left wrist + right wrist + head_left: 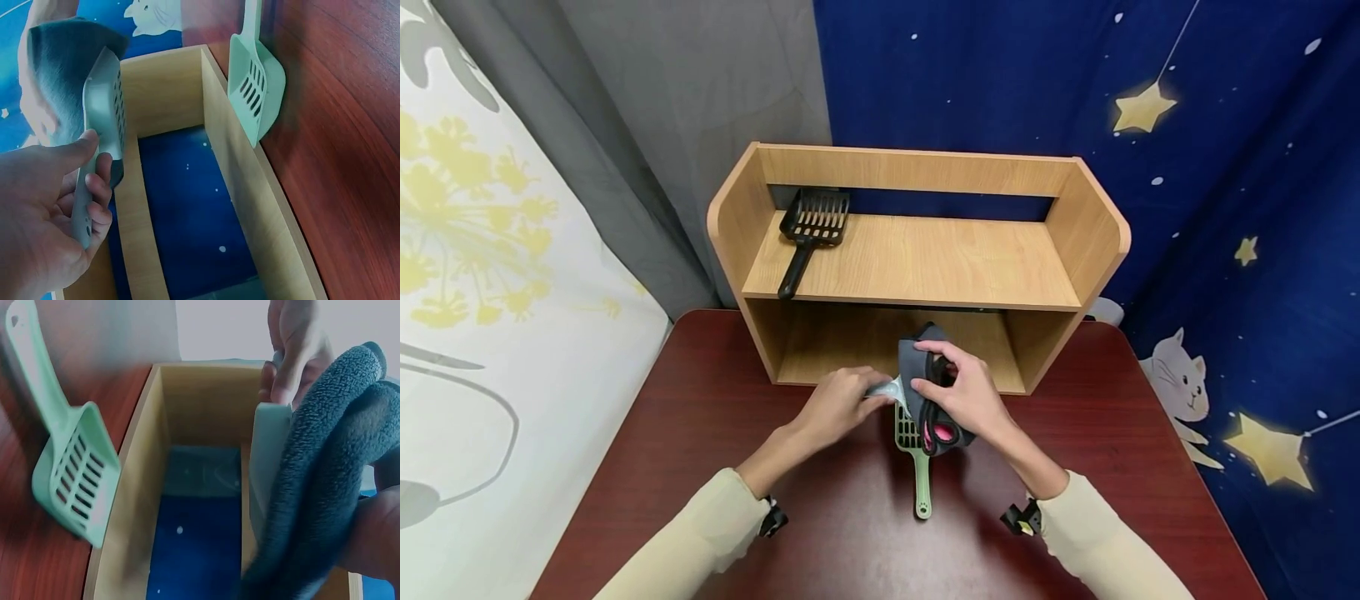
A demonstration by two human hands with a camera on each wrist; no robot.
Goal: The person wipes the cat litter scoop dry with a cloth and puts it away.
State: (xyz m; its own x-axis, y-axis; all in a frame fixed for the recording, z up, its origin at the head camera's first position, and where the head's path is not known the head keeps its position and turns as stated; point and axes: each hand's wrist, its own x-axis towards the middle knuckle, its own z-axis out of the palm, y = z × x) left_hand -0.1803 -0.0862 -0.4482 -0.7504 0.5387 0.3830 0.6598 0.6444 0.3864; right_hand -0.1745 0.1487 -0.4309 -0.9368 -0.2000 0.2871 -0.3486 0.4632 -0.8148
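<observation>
My left hand [838, 404] grips the handle of a pale blue litter scoop [103, 103], thumb along one side and fingers curled round the other. In my right hand [966, 392] is a folded dark grey towel [913, 367], with black edging and a bit of pink showing. The towel lies up against the scoop's slotted head, covering part of it in the head view. Below both hands, a green litter scoop [922, 487] lies on the table, its head toward the shelf.
A two-tier wooden shelf [925, 258] stands at the back of the dark red table [700, 467]. On its upper tier, at the left, rests a black slotted litter scoop [812, 225]. Blue and grey curtains [1000, 75] hang behind.
</observation>
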